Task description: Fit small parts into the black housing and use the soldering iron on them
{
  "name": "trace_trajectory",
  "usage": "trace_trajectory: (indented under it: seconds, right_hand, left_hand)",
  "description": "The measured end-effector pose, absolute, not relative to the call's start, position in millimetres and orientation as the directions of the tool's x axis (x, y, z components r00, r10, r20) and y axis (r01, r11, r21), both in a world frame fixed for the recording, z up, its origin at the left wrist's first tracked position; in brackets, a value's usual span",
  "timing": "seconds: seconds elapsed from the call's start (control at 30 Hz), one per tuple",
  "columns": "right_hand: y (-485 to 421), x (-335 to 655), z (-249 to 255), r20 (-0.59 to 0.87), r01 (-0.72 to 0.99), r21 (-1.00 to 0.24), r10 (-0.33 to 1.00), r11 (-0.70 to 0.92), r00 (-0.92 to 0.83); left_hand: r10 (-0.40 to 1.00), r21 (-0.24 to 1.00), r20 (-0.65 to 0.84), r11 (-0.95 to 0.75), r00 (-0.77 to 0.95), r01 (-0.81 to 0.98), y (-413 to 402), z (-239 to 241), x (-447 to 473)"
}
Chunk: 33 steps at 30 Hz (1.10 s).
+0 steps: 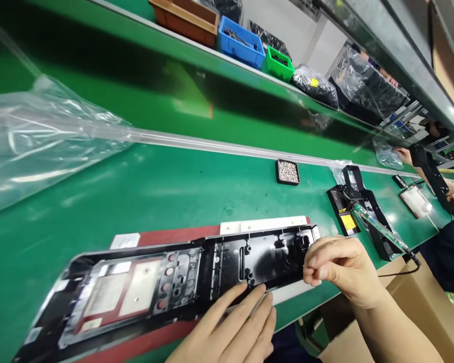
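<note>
Black plastic panel lies low in frame; left hand presses flat, fingers open, while right hand pinches its right end.

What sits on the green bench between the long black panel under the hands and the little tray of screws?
Only bare green bench separates the black panel from the screw tray, apart from a white strip along the panel's far edge, in the head view.

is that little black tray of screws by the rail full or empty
Full: the small black tray near the rail is heaped to its rim with small silvery parts.
</note>
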State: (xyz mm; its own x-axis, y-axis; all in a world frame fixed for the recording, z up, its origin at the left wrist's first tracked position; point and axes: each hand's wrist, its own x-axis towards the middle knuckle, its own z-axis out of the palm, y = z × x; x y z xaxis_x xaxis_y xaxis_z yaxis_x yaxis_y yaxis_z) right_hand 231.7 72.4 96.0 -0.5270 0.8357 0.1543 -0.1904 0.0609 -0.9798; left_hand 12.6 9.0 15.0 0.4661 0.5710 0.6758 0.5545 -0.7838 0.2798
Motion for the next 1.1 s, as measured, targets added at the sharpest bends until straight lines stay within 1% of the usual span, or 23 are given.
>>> trace_trajectory:
  seconds: [0.17,0.27,0.33,0.37,0.43,0.47,0.53,0.57,0.63,0.8,0.97,1.1]
  right_hand:
    - [65,229,92,0.096,-0.254,-0.966,0.851,-0.046,-0.517]
    - [65,229,93,0.097,-0.278,-0.959,0.857,-0.056,-0.506]
    - [66,230,94,0.124,-0.242,-0.97,0.858,0.0,-0.498]
    - [68,231,95,0.144,-0.193,-0.98,0.857,0.053,-0.496]
    - [70,233,97,0.192,-0.019,-0.977,0.847,0.211,-0.495]
    - [72,235,97,0.221,0.1,-0.946,0.837,0.309,-0.5]
    - [74,238,99,0.265,0.333,-0.809,0.806,0.484,-0.529]
    - [75,240,99,0.272,0.418,-0.727,0.788,0.544,-0.553]
    - [76,243,99,0.243,0.512,-0.605,0.753,0.611,-0.612]
    - [75,243,94,0.136,0.589,-0.46,0.708,0.665,-0.693]
    - [76,239,90,0.084,0.602,-0.406,0.684,0.687,-0.724]
    - [77,238,89,0.073,0.597,-0.386,0.669,0.703,-0.74]
  left_hand:
    - [0.57,0.319,0.64,-0.807,0.515,0.496,8,20,9]
    - [0.565,0.317,0.633,-0.813,0.529,0.488,6,21,7]
    - [0.568,0.315,0.625,-0.811,0.536,0.493,6,22,6]
    - [0.567,0.305,0.622,-0.81,0.54,0.5,6,23,6]
    - [0.567,0.283,0.613,-0.808,0.55,0.517,5,25,6]
    - [0.569,0.276,0.607,-0.806,0.555,0.524,5,26,7]
    - [0.56,0.257,0.605,-0.81,0.566,0.526,4,28,7]
    - [0.562,0.257,0.596,-0.81,0.574,0.527,4,29,7]
    - [0.576,0.266,0.568,-0.804,0.587,0.532,2,31,7]
    - [0.586,0.262,0.548,-0.798,0.597,0.543,1,32,7]
    - [0.571,0.239,0.545,-0.808,0.614,0.539,1,31,5]
    - [0.572,0.242,0.541,-0.808,0.617,0.536,-1,32,3]
